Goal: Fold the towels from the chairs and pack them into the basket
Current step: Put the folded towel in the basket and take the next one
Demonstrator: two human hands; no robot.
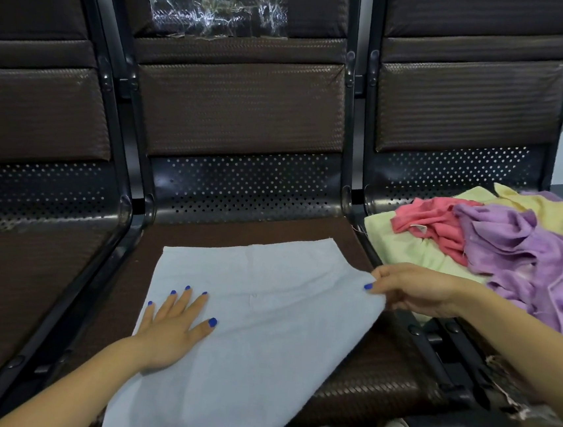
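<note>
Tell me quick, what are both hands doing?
Left hand: open, pressing flat on the pale blue towel.
Right hand: pinching that towel's right edge.

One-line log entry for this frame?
left hand flat on white towel | right hand pinches its edge | pile unfolded

Single head view, looking down, close over chair seat [378, 367]

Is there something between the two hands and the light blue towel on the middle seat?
Nothing visible. The left hand lies flat on the light blue towel, and the right hand pinches its right edge.
</note>
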